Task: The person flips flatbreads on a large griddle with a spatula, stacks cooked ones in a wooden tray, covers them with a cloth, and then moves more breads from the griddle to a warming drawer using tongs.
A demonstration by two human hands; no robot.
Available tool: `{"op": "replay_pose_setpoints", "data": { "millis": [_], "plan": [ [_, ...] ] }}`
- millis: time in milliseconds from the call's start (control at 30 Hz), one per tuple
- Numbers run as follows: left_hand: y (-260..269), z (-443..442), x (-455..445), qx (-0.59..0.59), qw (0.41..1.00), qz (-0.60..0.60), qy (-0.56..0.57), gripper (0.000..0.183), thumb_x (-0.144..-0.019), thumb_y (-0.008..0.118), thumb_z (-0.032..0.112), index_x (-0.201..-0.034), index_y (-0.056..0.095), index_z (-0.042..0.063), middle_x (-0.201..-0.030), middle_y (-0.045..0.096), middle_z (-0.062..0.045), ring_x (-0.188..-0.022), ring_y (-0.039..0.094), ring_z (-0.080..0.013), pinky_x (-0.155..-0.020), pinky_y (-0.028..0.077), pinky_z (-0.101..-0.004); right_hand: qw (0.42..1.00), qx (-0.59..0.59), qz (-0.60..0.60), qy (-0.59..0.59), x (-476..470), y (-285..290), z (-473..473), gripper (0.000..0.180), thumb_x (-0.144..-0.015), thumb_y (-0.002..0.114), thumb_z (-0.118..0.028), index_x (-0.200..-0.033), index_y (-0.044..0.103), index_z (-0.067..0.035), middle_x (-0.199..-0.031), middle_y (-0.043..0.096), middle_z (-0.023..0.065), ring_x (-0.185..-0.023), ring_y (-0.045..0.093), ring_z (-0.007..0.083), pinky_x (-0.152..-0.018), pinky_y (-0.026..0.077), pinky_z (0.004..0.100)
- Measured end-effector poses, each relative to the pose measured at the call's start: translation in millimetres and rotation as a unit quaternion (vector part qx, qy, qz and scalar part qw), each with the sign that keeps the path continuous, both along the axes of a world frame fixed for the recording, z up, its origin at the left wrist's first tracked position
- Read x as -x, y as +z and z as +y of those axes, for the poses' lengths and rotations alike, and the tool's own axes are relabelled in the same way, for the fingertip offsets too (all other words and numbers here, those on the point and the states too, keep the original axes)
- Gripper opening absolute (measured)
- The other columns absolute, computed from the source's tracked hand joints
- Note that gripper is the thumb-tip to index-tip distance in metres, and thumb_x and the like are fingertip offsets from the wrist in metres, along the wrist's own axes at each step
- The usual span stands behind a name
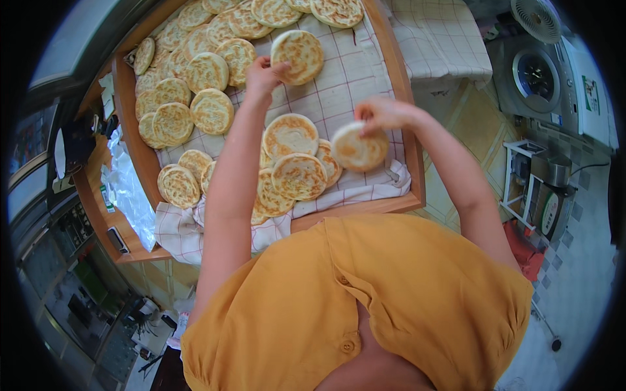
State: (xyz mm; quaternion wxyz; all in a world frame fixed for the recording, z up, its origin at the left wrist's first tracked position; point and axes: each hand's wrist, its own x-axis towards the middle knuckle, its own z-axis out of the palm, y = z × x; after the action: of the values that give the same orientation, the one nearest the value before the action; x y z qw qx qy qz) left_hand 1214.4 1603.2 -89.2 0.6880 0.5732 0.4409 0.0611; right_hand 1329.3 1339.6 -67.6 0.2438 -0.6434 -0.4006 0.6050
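Between its thumb and fingers, my left hand (266, 76) holds a round browned flatbread (297, 57) by its left edge, above the cloth. To the right and nearer to me, my right hand (384, 116) pinches another flatbread (360, 147) at its top edge; motion blurs both. Just left of that bread, several flatbreads (299, 177) overlap in a pile. Many more flatbreads (208, 72) lie in overlapping rows at the far left. All rest on a checked cloth (337, 88) lining a wooden tray (403, 85) with raised sides. My left forearm hides part of the near breads.
Left of the tray, a crumpled clear plastic bag (128, 185) and a phone (118, 240) lie on a wooden surface. Another checked cloth (440, 39) hangs beyond the tray's right side. A washing machine (535, 73), a fan (535, 19) and a white rack (523, 181) stand to the right.
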Motion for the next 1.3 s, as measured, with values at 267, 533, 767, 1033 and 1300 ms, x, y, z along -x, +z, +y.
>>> {"op": "replay_pose_setpoints", "data": {
  "millis": [267,533,767,1033,1300],
  "plan": [
    [29,64,-11,-0.662,0.75,-0.001,-0.01,0.024,-0.079,0.068,0.019,-0.093,0.065,0.001,-0.084,0.068,-0.012,-0.076,0.066,-0.0215,-0.07,0.051,-0.0323,0.883,-0.281,-0.215,-0.309,-54,30,69,0.035,-0.075,0.073,-0.015,-0.107,0.06,-0.005,-0.084,0.067,0.0058,-0.079,0.065,0.0161,-0.069,0.051,0.0302],
    [16,-3,88,-0.368,0.896,0.088,-0.23,0.03,-0.079,0.068,0.025,-0.095,0.064,0.001,-0.088,0.067,-0.016,-0.082,0.065,-0.0294,-0.074,0.051,-0.037,0.775,-0.307,-0.482,-0.271,-2,-30,76,0.03,-0.072,0.067,-0.007,-0.101,0.059,-0.007,-0.117,0.057,0.011,-0.097,0.06,0.0245,-0.078,0.05,0.0347],
    [18,-22,114,-0.218,0.878,0.186,-0.384,0.044,-0.07,0.077,0.024,-0.104,0.062,0.0,-0.096,0.066,-0.017,-0.089,0.064,-0.028,-0.08,0.05,-0.035,0.992,-0.021,-0.07,-0.106,98,-51,14,0.031,-0.069,0.073,-0.019,-0.093,0.065,-0.002,-0.087,0.068,0.0146,-0.08,0.066,0.0254,-0.072,0.052,0.035],
    [16,18,72,0.125,0.976,0.028,-0.174,0.039,-0.077,0.075,0.019,-0.11,0.06,0.004,-0.097,0.064,-0.003,-0.088,0.06,-0.014,-0.075,0.049,-0.0287,0.992,0.043,0.0,-0.119,101,-41,11,0.028,-0.068,0.078,-0.015,-0.087,0.062,-0.002,-0.079,0.065,0.0064,-0.073,0.061,0.0155,-0.064,0.049,0.0279],
    [20,35,67,0.046,0.999,-0.011,0.005,0.039,-0.077,0.075,0.015,-0.11,0.057,0.004,-0.097,0.063,-0.004,-0.085,0.061,-0.0154,-0.07,0.049,-0.032,0.882,-0.217,-0.245,-0.34,21,42,43,0.027,-0.069,0.075,-0.017,-0.087,0.06,-0.004,-0.075,0.063,0.0087,-0.067,0.062,0.0253,-0.064,0.051,0.0336]
  ]
}}
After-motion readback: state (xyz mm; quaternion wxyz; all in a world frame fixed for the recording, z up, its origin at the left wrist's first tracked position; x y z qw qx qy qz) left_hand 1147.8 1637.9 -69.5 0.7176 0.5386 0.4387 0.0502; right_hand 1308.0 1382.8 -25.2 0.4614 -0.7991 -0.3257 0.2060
